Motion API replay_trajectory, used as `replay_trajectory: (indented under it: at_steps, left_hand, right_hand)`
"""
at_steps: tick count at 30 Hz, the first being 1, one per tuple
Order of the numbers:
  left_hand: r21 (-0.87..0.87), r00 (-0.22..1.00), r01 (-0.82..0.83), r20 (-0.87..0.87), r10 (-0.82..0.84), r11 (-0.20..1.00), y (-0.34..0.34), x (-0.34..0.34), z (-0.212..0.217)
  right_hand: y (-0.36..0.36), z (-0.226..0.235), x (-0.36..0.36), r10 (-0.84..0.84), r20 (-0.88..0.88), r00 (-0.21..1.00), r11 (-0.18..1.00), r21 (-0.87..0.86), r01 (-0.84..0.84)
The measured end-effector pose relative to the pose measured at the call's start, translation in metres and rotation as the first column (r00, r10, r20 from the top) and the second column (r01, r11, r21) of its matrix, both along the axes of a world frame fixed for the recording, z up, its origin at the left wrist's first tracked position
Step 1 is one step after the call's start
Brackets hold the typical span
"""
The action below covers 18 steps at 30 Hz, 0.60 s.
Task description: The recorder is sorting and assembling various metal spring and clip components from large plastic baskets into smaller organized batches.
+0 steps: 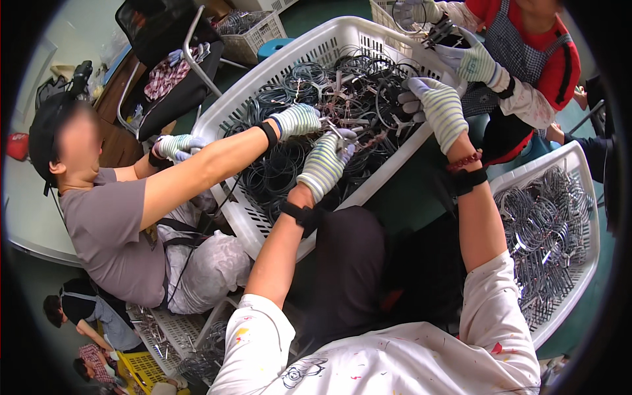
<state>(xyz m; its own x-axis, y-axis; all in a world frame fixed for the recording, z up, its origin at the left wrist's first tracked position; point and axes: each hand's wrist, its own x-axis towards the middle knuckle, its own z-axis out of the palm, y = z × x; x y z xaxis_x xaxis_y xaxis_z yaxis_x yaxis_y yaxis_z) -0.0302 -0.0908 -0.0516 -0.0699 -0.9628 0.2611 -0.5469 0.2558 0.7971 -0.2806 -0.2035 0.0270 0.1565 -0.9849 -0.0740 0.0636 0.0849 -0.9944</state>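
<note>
My left hand (324, 166), in a striped knit glove, is over the heap of dark coiled cables (280, 168) in a white crate. Its fingers are closed on a silver metal bracket (341, 133) among the cables. Right beside it, the gloved hand (295, 121) of a co-worker on the left reaches to the same spot. My right hand (440, 110), gloved alike, is over the crate's right side with its fingers bent together. Dark cable loops lie by its fingertips; what it pinches is hidden.
The white crate's rim (220, 108) surrounds the heap. A second white crate (589, 197) of cables stands at right. A person across holds dark metal parts (442, 31) in gloved hands. A black chair (174, 72) stands at upper left; a yellow crate (146, 368) is at lower left.
</note>
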Motion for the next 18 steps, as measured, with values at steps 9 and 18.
replay_trajectory:
  at_steps: [9,18]
  left_hand:
    - [-0.214,0.889,0.046,0.455,0.058,0.976,0.014,0.009,0.001]
    - [0.029,0.846,-0.002,0.532,-0.014,1.0,0.008,0.026,-0.011]
  right_hand:
    - [0.015,-0.006,0.031,0.135,-0.187,0.973,0.99,-0.026,-0.142]
    - [0.035,0.014,0.048,0.277,-0.338,0.899,0.92,-0.177,-0.349]
